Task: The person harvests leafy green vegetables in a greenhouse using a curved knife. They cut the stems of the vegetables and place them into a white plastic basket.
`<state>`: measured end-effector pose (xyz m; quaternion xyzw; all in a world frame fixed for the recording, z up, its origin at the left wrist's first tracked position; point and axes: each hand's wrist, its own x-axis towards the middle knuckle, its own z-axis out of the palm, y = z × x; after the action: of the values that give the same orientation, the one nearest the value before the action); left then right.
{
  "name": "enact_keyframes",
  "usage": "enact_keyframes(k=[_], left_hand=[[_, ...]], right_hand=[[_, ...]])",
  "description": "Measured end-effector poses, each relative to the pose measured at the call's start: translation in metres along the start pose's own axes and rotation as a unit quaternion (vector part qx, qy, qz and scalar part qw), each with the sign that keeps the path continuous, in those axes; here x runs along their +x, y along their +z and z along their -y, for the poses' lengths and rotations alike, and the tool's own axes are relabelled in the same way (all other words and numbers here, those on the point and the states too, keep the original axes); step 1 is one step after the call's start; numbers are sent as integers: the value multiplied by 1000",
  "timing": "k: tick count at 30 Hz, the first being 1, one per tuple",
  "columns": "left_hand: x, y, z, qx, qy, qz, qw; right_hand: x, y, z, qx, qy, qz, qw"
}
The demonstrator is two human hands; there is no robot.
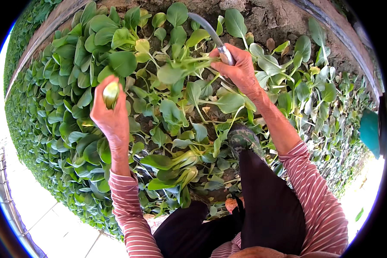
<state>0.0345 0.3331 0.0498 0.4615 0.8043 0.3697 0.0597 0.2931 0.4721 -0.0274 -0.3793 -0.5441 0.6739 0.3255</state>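
My left hand grips a head of bok choy, with its pale base turned up towards me and leaves beyond my fingers. In my right hand is a sickle, its curved blade pointing up and to the left. The same hand also pinches a few leaf stalks beside the metal ferrule; their leaves trail left, slightly blurred. Two cut bok choy heads, one above the other, lie on loose leaves in front of me. Most of the sickle's handle is hidden in my palm.
Dense standing bok choy fills the left side. Loose leaves litter the soil in the middle and right. My camouflage shoe stands among them. A long edging strip bounds the bed at upper right. A teal object is at far right.
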Motion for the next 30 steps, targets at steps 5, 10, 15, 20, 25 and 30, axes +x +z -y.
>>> enact_keyframes(k=[5, 10, 15, 20, 25, 30], left_hand=[[21, 17, -54, -27, 10, 310, 950], [13, 51, -25, -140, -78, 482, 861], [-15, 62, -3, -290, -205, 408, 841], [-24, 58, -3, -281, -225, 363, 859], [-16, 52, 15, -423, -193, 209, 861], [0, 42, 25, -493, -226, 215, 812]], right_hand=[[-8, 11, 10, -24, 1, 107, 994], [-12, 28, 11, 37, 32, 131, 990], [-14, 35, -2, 40, 59, 98, 993], [-12, 37, -12, -5, 25, 50, 998], [0, 11, -13, 47, 66, -61, 995], [15, -11, -31, -262, -27, -75, 962]])
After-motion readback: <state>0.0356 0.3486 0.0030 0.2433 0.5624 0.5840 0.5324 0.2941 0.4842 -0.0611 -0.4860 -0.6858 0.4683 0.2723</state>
